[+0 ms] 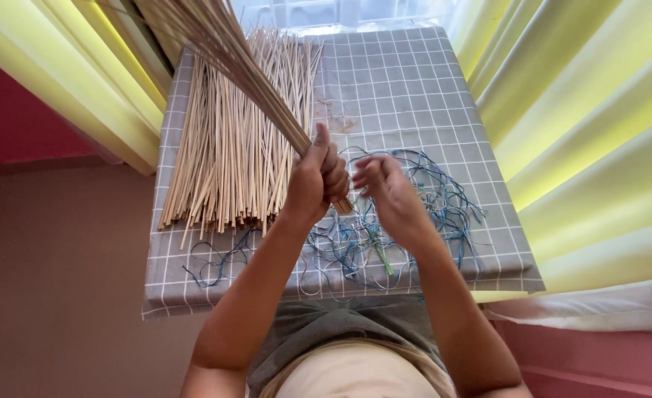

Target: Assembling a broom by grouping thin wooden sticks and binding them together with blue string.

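Head camera, looking straight down: nearest me are my own forearms, rising from my lap towards the table edge. My left hand (317, 180) is closed in a tight fist around a bundle of thin pale sticks (230, 55), thumb pointing up along the shafts. I hold the bundle near its lower end; a short stub of stick ends pokes out just below my fist, and the long part fans up and away to the left of the grip, out past the top of the frame.

My right hand (385, 188) is just beside the fist, on its right, not touching the sticks as far as I can see. Its fingers are curled loosely with nothing clamped in them; whether a thread runs between the fingertips I cannot tell.

Under both hands, and spreading right of the grip, lies a loose tangle of blue strings (429, 199), with a few strands straying left towards the near corner of the table. A short green piece (385, 262) lies in the tangle below my right wrist.

Left of the grip and beyond it, a flat pile of the same pale sticks (223, 169) lies on the grey checked tablecloth (407, 88). Yellow curtains (584, 110) hang on both sides of the table.
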